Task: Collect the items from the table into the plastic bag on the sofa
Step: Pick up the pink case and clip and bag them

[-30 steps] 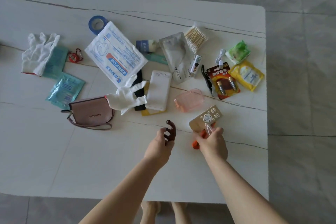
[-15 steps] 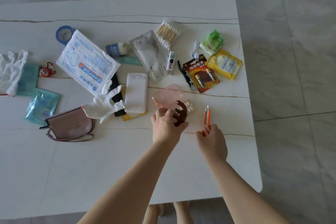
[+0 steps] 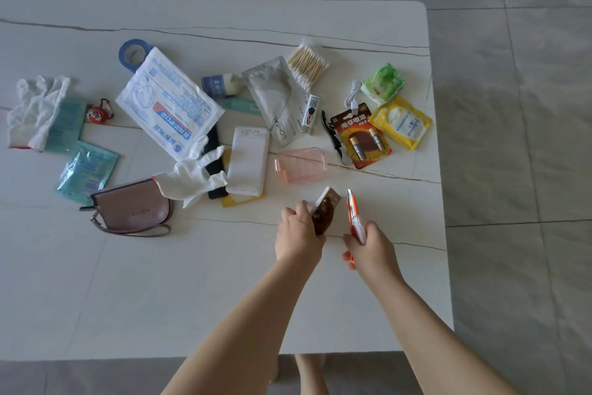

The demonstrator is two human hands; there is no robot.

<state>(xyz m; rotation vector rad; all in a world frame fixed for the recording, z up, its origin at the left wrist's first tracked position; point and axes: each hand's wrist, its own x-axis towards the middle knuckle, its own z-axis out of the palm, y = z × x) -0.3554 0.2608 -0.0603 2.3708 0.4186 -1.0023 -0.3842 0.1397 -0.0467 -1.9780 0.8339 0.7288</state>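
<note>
My left hand grips a brown hair claw together with a small beige remote, lifted just above the white table. My right hand holds orange scissors, their blades pointing away from me. Just beyond both hands lies a pink plastic case. A white power bank, a white glove and a battery pack lie further back. The plastic bag and the sofa are out of view.
Spread over the table: a brown pouch, teal sachets, a mask packet, blue tape, cotton swabs, a silver sachet, yellow and green packets. Grey tiled floor lies past the right edge.
My left hand, still holding the hair claw, has picked up the beige remote from the table. My right hand has lifted the orange scissors and holds them upright.
</note>
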